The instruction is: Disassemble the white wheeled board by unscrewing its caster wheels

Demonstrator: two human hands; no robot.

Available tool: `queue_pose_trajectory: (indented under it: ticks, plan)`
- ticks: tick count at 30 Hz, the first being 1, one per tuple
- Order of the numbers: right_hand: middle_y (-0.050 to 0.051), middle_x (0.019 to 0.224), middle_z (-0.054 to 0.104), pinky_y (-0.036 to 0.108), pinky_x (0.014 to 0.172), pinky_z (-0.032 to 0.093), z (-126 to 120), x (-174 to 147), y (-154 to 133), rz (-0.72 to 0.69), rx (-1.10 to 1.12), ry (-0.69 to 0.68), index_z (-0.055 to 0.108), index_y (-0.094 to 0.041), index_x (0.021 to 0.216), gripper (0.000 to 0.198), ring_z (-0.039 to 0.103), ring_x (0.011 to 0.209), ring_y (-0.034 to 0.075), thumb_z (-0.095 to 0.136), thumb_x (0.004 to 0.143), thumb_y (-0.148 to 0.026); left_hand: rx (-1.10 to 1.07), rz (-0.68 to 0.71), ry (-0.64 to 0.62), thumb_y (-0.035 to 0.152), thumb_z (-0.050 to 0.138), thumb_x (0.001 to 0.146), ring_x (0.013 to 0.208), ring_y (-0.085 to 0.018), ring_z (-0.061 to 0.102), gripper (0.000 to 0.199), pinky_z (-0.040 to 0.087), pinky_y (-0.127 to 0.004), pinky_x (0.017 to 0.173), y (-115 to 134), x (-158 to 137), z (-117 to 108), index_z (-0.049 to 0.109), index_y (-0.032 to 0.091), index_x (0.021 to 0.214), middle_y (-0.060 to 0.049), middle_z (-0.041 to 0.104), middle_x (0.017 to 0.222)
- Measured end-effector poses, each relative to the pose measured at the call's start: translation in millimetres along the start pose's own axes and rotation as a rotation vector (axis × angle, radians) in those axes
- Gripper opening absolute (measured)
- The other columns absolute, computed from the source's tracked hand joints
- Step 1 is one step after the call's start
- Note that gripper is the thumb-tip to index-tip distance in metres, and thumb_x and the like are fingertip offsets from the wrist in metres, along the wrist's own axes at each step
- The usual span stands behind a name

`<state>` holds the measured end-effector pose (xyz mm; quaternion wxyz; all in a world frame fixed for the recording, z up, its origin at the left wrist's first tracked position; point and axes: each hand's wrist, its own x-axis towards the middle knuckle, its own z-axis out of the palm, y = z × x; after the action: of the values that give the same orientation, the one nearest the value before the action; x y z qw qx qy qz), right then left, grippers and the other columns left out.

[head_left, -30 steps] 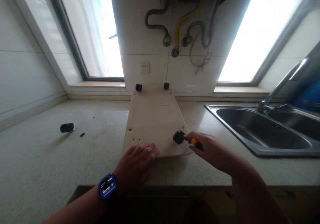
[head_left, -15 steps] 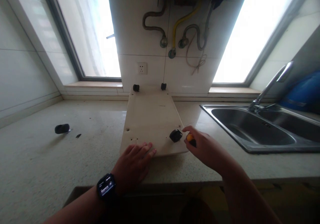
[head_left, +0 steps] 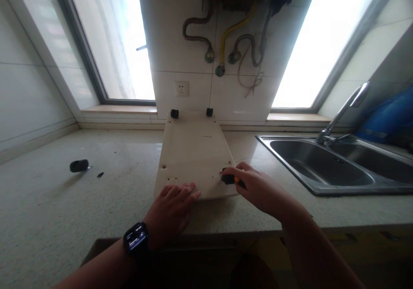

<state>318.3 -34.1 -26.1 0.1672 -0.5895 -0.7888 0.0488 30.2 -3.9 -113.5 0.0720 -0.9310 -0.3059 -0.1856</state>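
Ahead, a tiled wall carried a socket [head_left: 182, 89], bent pipes [head_left: 198, 37] and a yellow hose [head_left: 227, 33] between 2 bright windows. To the right, a steel sink [head_left: 316, 166] with 2 rounded basins was set into the bench [head_left: 125, 207], a curved chrome tap [head_left: 343, 112] over it and a blue bulky thing [head_left: 383, 115] behind.

The white panel [head_left: 196, 147], smooth and drilled with small holes, lay on the speckled bench, its far end near the wall. It bore 2 black casters [head_left: 174, 114] at that end and a nearer caster [head_left: 227, 178] at its close right corner. A loose caster [head_left: 79, 165] lay on the bench to the left, near a dark scrap [head_left: 100, 175].

The left hand [head_left: 173, 207] rested palm down on the panel's near edge, fingers loosely together. The right hand [head_left: 256, 190] was curled around an orange-and-black handle [head_left: 237, 180] beside the nearer caster, partly hiding both.
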Motion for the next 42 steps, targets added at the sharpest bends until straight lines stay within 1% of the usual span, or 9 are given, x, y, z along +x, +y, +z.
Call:
queue_pose_trajectory:
  ticks: [10,16,18,22,25,31,36,39,42]
  plan:
    - [0.002,0.128,0.063,0.028,0.087,0.047,-11.1,-7.6,2.4,-0.083,0.021,-0.067,0.065,-0.037,0.127,0.053,0.067,0.093,0.016,0.05,0.085,-0.008,-0.038,-0.05,-0.034,0.016,0.061,0.088,0.121,-0.028,0.054,0.055,0.041,-0.047,0.103,-1.3,-11.0,-12.4,0.051,0.025,0.142,-0.007,0.059,0.143]
    - [0.003,0.131,0.062,0.029,0.089,0.048,-11.1,-6.1,5.6,-0.128,0.055,-0.091,0.066,-0.032,0.12,0.04,0.067,0.097,0.018,0.051,0.088,-0.013,-0.007,-0.071,-0.054,0.02,0.065,0.086,0.123,-0.03,0.054,0.056,0.042,-0.049,0.104,6.3,-14.6,-23.0,0.052,0.023,0.141,-0.009,0.059,0.143]
    - [0.004,0.13,0.063,0.03,0.09,0.047,-9.0,-4.0,7.4,-0.139,0.061,-0.079,0.066,-0.03,0.117,0.036,0.067,0.098,0.019,0.052,0.088,-0.014,-0.003,-0.089,-0.078,0.022,0.066,0.087,0.117,-0.031,0.057,0.047,0.044,-0.05,0.1,8.4,-6.3,-28.8,0.058,0.023,0.133,-0.01,0.063,0.136]
    - [0.004,0.127,0.065,0.03,0.091,0.047,-6.6,-0.4,8.9,-0.151,0.063,-0.06,0.067,-0.028,0.112,0.031,0.067,0.099,0.019,0.054,0.089,-0.014,-0.05,-0.119,-0.137,0.033,0.062,0.094,0.091,-0.028,0.063,0.016,0.049,-0.043,0.083,4.3,23.4,-43.7,0.069,0.019,0.096,-0.009,0.07,0.096]
    - [0.003,0.123,0.067,0.03,0.088,0.047,-8.5,1.2,7.7,-0.16,0.065,-0.061,0.067,-0.028,0.11,0.031,0.066,0.097,0.018,0.053,0.087,-0.011,-0.233,-0.112,-0.093,0.036,0.06,0.095,0.082,-0.024,0.065,0.022,0.049,-0.041,0.082,-6.1,53.2,-44.7,0.072,0.018,0.091,-0.008,0.071,0.084]
    - [0.0,0.119,0.066,0.029,0.084,0.044,-13.4,3.8,6.5,-0.194,0.062,-0.102,0.065,-0.029,0.109,0.035,0.065,0.095,0.017,0.051,0.085,-0.007,-1.052,-0.223,-0.003,0.025,0.062,0.091,0.087,-0.02,0.068,0.026,0.054,-0.033,0.079,-22.8,112.4,-5.3,0.07,0.014,0.113,-0.01,0.075,0.099]
    - [0.001,0.116,0.067,0.029,0.085,0.046,-19.9,5.7,8.0,-0.216,0.105,-0.114,0.065,-0.028,0.108,0.031,0.064,0.096,0.017,0.052,0.086,-0.009,-1.16,-0.32,0.139,0.021,0.061,0.09,0.084,-0.018,0.066,0.023,0.053,-0.033,0.079,-20.8,119.5,17.0,0.071,0.014,0.11,-0.008,0.073,0.095]
    - [0.002,0.103,0.068,0.031,0.08,0.046,-37.3,8.5,6.0,-0.216,0.113,0.009,0.064,-0.027,0.108,0.023,0.062,0.089,0.018,0.055,0.09,-0.016,-1.156,-0.302,0.165,0.02,0.059,0.091,0.091,-0.019,0.067,0.023,0.052,-0.034,0.084,-16.2,110.4,19.3,0.071,0.015,0.11,-0.008,0.073,0.097]
    - [0.002,0.092,0.064,0.031,0.067,0.046,-59.0,16.8,0.1,-0.177,0.238,0.33,0.06,-0.027,0.1,0.009,0.057,0.075,0.016,0.059,0.091,-0.024,-1.147,-0.281,0.154,0.018,0.058,0.091,0.096,-0.02,0.067,0.025,0.051,-0.034,0.086,-13.2,105.1,19.9,0.071,0.017,0.112,-0.008,0.074,0.102]
